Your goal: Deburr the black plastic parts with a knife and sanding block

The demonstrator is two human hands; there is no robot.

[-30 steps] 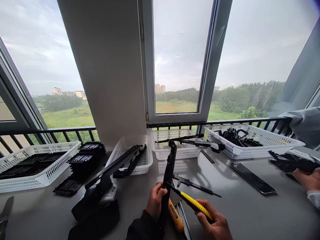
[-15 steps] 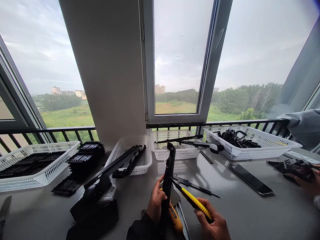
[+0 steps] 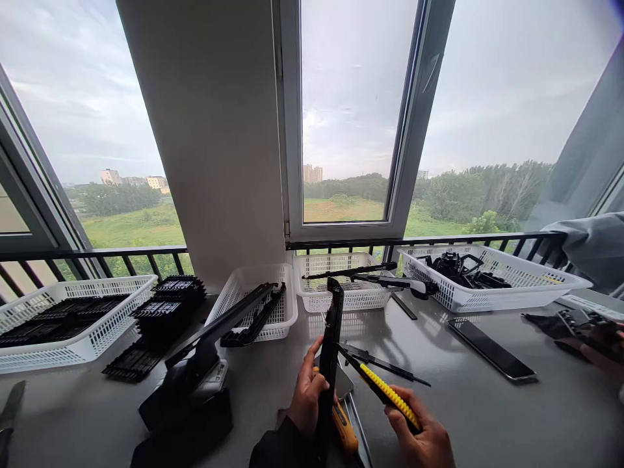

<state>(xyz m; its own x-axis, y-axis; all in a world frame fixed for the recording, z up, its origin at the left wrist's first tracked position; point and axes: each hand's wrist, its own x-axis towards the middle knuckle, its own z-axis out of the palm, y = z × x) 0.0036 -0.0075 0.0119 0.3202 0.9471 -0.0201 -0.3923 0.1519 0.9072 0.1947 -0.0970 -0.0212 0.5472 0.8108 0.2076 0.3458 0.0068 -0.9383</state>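
My left hand (image 3: pixel 308 393) is closed around a long black plastic part (image 3: pixel 330 344), which stands nearly upright with a hooked top end. In my right hand (image 3: pixel 424 432) is a yellow and black utility knife (image 3: pixel 389 393), its tip pointing up and left, close beside the black part's right edge. Whether the tip touches the part I cannot tell. Behind the hands, a dark caliper-like tool (image 3: pixel 385 364) lies on the table. An orange-handled tool (image 3: pixel 345 429) rests below the black part, partly hidden by it.
White baskets holding black parts, such as the right one (image 3: pixel 492 299), line the window side. A phone (image 3: pixel 492 350) lies to the right. Stacked black parts (image 3: pixel 168 315) and a black stand-like object (image 3: pixel 188 390) are on the left. At far right, another person's hand (image 3: pixel 607 351) holds a dark part.
My right hand and the knife have shifted slightly right and down, the tip drawing a little away from the black part. My left hand keeps its hold.
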